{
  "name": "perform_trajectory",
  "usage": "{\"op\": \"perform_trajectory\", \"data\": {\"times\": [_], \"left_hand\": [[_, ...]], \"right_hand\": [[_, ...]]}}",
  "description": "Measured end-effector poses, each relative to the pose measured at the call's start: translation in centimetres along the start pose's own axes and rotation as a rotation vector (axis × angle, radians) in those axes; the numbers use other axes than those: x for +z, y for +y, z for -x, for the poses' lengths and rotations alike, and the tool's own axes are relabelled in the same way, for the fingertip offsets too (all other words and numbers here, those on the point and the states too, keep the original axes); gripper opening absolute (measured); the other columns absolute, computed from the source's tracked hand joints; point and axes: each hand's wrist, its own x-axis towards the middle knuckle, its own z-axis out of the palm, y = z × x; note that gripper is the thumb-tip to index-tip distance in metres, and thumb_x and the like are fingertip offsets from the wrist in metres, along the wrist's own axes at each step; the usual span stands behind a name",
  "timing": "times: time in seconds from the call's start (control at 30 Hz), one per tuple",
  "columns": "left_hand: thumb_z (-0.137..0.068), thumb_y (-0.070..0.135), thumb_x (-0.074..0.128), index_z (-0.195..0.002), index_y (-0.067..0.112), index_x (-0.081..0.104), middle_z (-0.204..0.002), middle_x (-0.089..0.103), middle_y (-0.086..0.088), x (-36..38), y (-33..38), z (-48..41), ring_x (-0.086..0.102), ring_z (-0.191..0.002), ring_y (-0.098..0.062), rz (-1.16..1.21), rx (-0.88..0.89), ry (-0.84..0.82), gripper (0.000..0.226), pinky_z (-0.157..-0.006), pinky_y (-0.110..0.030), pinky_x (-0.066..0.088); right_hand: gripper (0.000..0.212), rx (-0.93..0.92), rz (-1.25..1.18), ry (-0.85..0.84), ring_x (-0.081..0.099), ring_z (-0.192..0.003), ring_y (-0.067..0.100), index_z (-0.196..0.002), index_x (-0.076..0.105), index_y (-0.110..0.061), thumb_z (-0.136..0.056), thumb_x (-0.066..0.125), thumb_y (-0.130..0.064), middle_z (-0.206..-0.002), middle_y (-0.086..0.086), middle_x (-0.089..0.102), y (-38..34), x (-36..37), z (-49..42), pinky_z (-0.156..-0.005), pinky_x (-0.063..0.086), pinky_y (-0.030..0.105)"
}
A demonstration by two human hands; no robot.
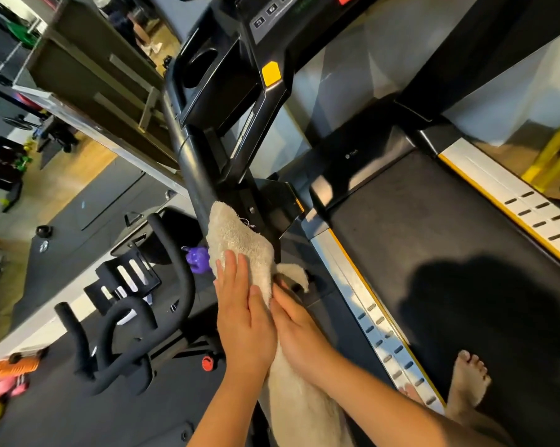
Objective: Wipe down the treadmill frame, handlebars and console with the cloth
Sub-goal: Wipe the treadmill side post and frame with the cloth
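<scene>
Left grip (243,317), flat-fingered, presses the cream terry cloth (240,240) onto the black treadmill post (194,169) beyond it for wiping; right grip (299,330) closure hidden.

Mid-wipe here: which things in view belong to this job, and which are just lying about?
Job in hand:
- cloth
- treadmill upright
- console
- left hand, flat on the cloth
- right hand, at the cloth's edge

Lying about:
- purple kettlebell
- orange foam roller
- exercise bike
</scene>
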Motion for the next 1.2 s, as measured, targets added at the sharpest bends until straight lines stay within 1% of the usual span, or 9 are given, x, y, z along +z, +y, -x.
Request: {"op": "perform_trajectory", "data": {"times": [0.2, 0.33, 0.47, 0.57, 0.7, 0.8, 0.97, 1.07, 1.2], "left_hand": [[-0.098, 0.019, 0.030, -0.151, 0.019, 0.034, -0.162, 0.017, 0.009, -0.1, 0.2, 0.1, 0.008, -0.150, 0.000, -0.009, 0.005, -0.009, 0.054, -0.125, -0.031, 0.005], [-0.098, 0.019, 0.030, -0.152, 0.022, 0.032, -0.163, 0.017, 0.009, -0.1, 0.1, 0.1, 0.007, -0.150, -0.001, -0.017, 0.023, -0.017, 0.054, -0.125, -0.033, 0.006], [-0.099, 0.019, 0.029, -0.152, 0.020, 0.034, -0.163, 0.017, 0.009, 0.0, -0.2, 0.3, 0.005, -0.150, -0.001, -0.024, 0.020, -0.006, 0.053, -0.125, -0.032, 0.005], [-0.099, 0.018, 0.030, -0.152, 0.019, 0.035, -0.162, 0.017, 0.010, -0.1, -0.3, 0.2, 0.005, -0.150, -0.001, -0.026, 0.010, -0.012, 0.053, -0.124, -0.027, 0.003], [-0.099, 0.017, 0.031, -0.151, 0.017, 0.036, -0.163, 0.018, 0.005, -0.1, -0.2, 0.2, 0.006, -0.151, -0.003, -0.006, 0.005, -0.021, 0.053, -0.123, -0.023, 0.002], [-0.099, 0.016, 0.032, -0.151, 0.017, 0.037, -0.162, 0.020, 0.006, -0.1, -0.2, 0.1, 0.007, -0.151, -0.004, 0.005, 0.010, -0.012, 0.053, -0.123, -0.024, 0.003], [-0.099, 0.018, 0.031, -0.151, 0.018, 0.037, -0.162, 0.020, 0.007, -0.1, -0.3, 0.1, 0.009, -0.151, -0.004, 0.024, 0.017, -0.020, 0.053, -0.124, -0.030, 0.006], [-0.101, 0.018, 0.028, -0.152, 0.018, 0.036, -0.162, 0.021, 0.005, -0.1, -0.8, 0.6, 0.012, -0.151, -0.005, 0.061, -0.025, 0.008, 0.052, -0.125, -0.035, 0.009], [-0.108, 0.024, 0.023, -0.157, 0.022, 0.017, -0.165, 0.011, 0.010, -0.3, -0.6, 3.7, 0.006, -0.148, 0.005, 0.100, -0.169, 0.000, 0.050, -0.124, -0.029, 0.009]], "right_hand": [[0.048, 0.140, 0.128, -0.019, 0.033, -0.141, 0.022, -0.134, 0.015, -0.072, -0.086, 0.020, -0.074, -0.154, -0.013, 0.032, -0.2, -1.1, -1.8, -0.114, 0.029, 0.049], [0.044, 0.153, 0.141, -0.024, 0.026, -0.144, 0.015, -0.144, 0.014, -0.059, -0.101, 0.024, -0.054, -0.156, -0.017, 0.026, 0.2, -1.8, 1.3, -0.116, 0.023, 0.038], [0.042, 0.068, 0.118, -0.013, 0.026, -0.142, 0.005, -0.142, 0.021, -0.059, -0.101, 0.027, -0.051, -0.153, -0.023, 0.027, 0.5, -1.3, 2.7, -0.117, 0.027, 0.039], [0.042, -0.046, 0.158, -0.027, 0.021, -0.143, 0.000, -0.141, 0.016, -0.060, -0.101, 0.024, -0.051, -0.154, -0.027, 0.023, 0.1, -0.9, 1.3, -0.119, 0.024, 0.037], [0.045, 0.070, 0.257, -0.043, 0.027, -0.143, 0.019, -0.145, 0.014, -0.055, -0.101, 0.020, -0.052, -0.157, -0.010, 0.028, -0.2, -1.5, -0.8, -0.117, 0.024, 0.044], [0.049, 0.126, 0.307, -0.051, 0.024, -0.144, 0.025, -0.148, 0.010, -0.052, -0.100, 0.017, -0.056, -0.158, -0.005, 0.026, 0.1, -1.7, -0.1, -0.118, 0.021, 0.045], [0.045, 0.039, 0.258, -0.013, 0.025, -0.144, 0.011, -0.146, 0.019, -0.054, -0.101, 0.025, -0.051, -0.155, -0.019, 0.027, 0.5, -1.7, 2.7, -0.118, 0.025, 0.040], [0.044, -0.117, 0.298, -0.055, 0.016, -0.142, -0.004, -0.146, 0.022, -0.049, -0.105, 0.028, -0.036, -0.156, -0.023, 0.019, -0.5, -1.6, 2.8, -0.119, 0.015, 0.025], [0.047, -0.128, 0.369, -0.098, 0.008, -0.145, -0.002, -0.149, 0.016, -0.045, -0.104, 0.027, -0.043, -0.160, -0.021, 0.009, -1.0, -1.5, 1.2, -0.119, 0.007, 0.025]]}}
